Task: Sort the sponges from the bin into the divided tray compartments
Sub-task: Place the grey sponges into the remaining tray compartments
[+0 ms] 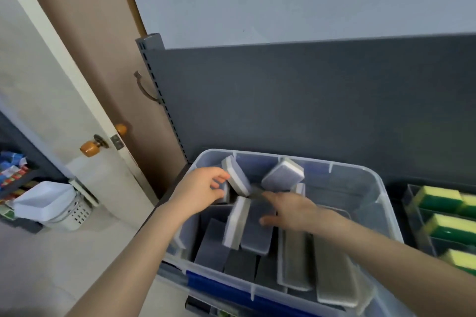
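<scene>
A clear plastic bin (383,188) on the shelf holds several grey-and-white sponges. One sponge (237,179) stands tilted at the far left, another sponge (282,174) leans at the back, and a third sponge (235,222) stands on edge in the middle. My left hand (203,189) reaches into the bin, its fingers curled beside the tilted sponge and touching its lower edge. My right hand (291,210) lies over the flat sponges in the middle with fingers stretched out, holding nothing. To the right, a clear divided tray (412,203) holds yellow-and-green sponges (438,199).
A dark grey shelf back panel (309,100) rises behind the bin. A door with an orange knob (88,148) stands at the left. On the floor below are a white basket (61,210) and a low rack of packets (13,170).
</scene>
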`<action>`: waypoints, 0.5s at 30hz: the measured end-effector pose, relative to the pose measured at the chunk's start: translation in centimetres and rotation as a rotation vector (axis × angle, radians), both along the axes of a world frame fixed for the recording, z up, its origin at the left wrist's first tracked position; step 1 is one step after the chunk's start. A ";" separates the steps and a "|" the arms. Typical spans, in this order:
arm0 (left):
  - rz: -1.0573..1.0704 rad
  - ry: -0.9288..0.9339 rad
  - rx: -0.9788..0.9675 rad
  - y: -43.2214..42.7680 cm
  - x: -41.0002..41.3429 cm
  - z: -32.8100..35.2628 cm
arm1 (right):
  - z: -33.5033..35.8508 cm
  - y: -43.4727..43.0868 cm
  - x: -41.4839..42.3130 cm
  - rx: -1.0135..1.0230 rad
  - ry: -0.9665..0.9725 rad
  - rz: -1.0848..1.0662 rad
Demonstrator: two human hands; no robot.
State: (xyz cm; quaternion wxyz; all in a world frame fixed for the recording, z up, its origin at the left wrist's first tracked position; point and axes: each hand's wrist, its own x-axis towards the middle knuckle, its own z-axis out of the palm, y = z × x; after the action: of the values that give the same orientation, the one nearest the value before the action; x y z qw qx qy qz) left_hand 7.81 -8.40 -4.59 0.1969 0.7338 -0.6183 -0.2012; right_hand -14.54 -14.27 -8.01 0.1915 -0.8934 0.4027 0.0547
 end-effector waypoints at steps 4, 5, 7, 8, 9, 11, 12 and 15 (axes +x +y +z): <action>-0.038 0.086 -0.032 -0.8 0.1 -0.4 | -0.4 0.5 1.2 -0.023 -0.012 -0.095; -0.044 0.107 -0.038 -0.9 0.0 -0.5 | 0.2 0.3 0.9 0.015 -0.072 -0.139; -0.065 0.132 -0.038 -1.2 -0.1 -0.7 | 1.4 -0.1 -0.3 0.027 -0.204 -0.211; -0.076 0.137 -0.034 -1.4 -0.1 -0.7 | 2.0 -0.3 -1.2 0.006 -0.272 -0.262; -0.091 0.133 -0.028 -1.7 -0.2 -0.8 | 2.5 -0.4 -2.1 -0.011 -0.325 -0.312; -0.125 0.107 -0.008 -2.3 -0.4 -1.0 | 2.9 -0.3 -3.5 -0.017 -0.345 -0.347; -0.144 0.089 0.004 -2.6 -0.5 -1.1 | 2.8 -0.2 -3.7 -0.011 -0.313 -0.332; -0.194 0.059 0.016 -3.3 -0.9 -1.3 | 1.6 0.6 -2.5 0.056 -0.152 -0.274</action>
State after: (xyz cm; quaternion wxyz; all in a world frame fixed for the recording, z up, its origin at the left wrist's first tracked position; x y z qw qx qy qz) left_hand 6.91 -11.72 -5.87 0.1887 0.6658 -0.6787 -0.2458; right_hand -17.00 -13.68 -6.39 0.2520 -0.8260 0.5034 -0.0284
